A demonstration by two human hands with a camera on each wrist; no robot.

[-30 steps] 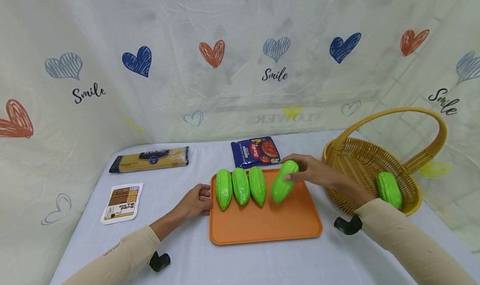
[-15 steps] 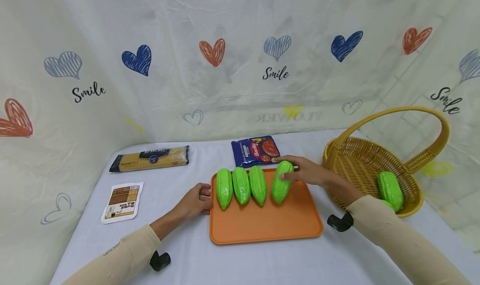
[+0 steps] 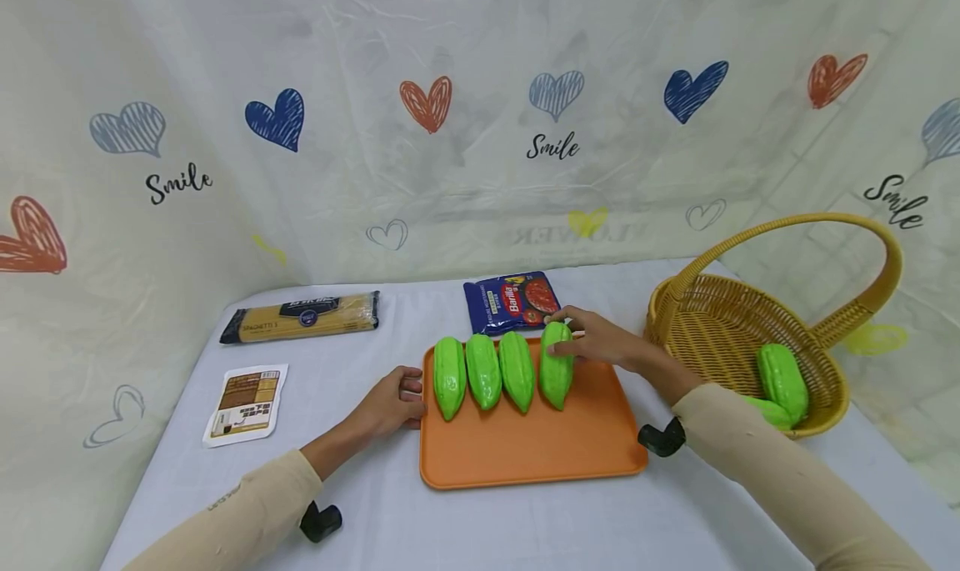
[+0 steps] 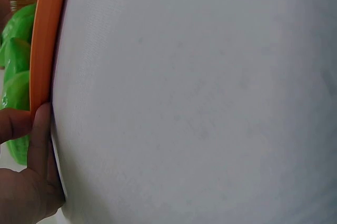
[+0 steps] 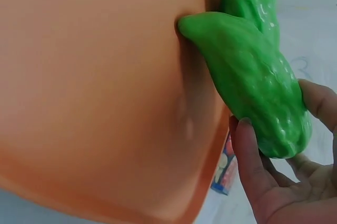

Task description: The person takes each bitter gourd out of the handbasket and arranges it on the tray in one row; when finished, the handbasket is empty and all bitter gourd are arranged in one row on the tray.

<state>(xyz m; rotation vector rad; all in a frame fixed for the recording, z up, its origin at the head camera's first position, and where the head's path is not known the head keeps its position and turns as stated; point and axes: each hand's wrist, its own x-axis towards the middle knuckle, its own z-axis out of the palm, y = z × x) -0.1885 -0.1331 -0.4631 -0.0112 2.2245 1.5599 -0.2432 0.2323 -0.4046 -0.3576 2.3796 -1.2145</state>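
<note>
Four-cornered and orange, a shallow tray (image 3: 525,454) lies mid-table. My left hand (image 3: 388,403) pinches its left rim; in the left wrist view the thumb and a finger lie on either side of the rim (image 4: 45,50). My right hand (image 3: 596,338) grips the blunt end of a shiny green bitter melon (image 3: 555,375) between thumb and fingers. Its pointed end is down at the tray in the right wrist view, the blunt end (image 5: 281,129) at the tray's far edge. To its left, three more bitter melons (image 3: 483,373) lie side by side, tips toward me.
A wicker basket (image 3: 705,321) with a tall handle stands at right, holding bitter melons (image 3: 782,379). Behind the tray lies a blue Barilla packet (image 3: 512,303). A spaghetti pack (image 3: 303,318) and a white-edged brown packet (image 3: 245,406) lie at left.
My right hand has moved left and lowered the bitter melon, turning it more in line with the other three. The left hand stays at the tray's rim.
</note>
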